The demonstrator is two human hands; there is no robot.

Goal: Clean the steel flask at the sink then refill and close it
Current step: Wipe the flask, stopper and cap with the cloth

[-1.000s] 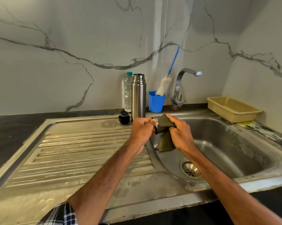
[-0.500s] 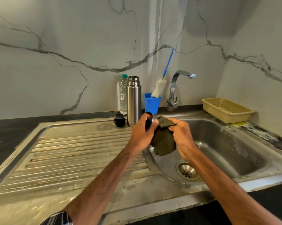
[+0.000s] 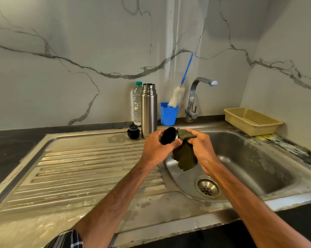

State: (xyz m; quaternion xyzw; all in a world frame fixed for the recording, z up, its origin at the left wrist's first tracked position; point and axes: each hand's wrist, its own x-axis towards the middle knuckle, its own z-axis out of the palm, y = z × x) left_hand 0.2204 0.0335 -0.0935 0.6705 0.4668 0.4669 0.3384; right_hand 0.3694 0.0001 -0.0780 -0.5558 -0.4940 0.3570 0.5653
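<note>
The steel flask [image 3: 148, 110] stands upright and uncapped at the back of the drainboard. A small black stopper [image 3: 133, 131] sits just left of its base. My left hand [image 3: 155, 148] grips the flask's cup lid [image 3: 168, 135], its dark inside turned toward me. My right hand [image 3: 201, 149] holds a dark green cloth [image 3: 184, 155] against the lid's outside, above the left rim of the sink basin [image 3: 255, 158]. Part of the cloth hangs down between my hands.
A plastic water bottle [image 3: 137, 104] stands behind the flask. A blue cup [image 3: 168, 113] holds a bottle brush [image 3: 177, 97] beside the tap [image 3: 196, 97]. A beige basket [image 3: 252, 120] sits at the back right. The ribbed drainboard [image 3: 79, 169] stretches left; the drain [image 3: 207, 187] lies below my hands.
The lid has turned in my left hand, so its dark open side now faces me. The cloth has shifted round the lid in my right hand.
</note>
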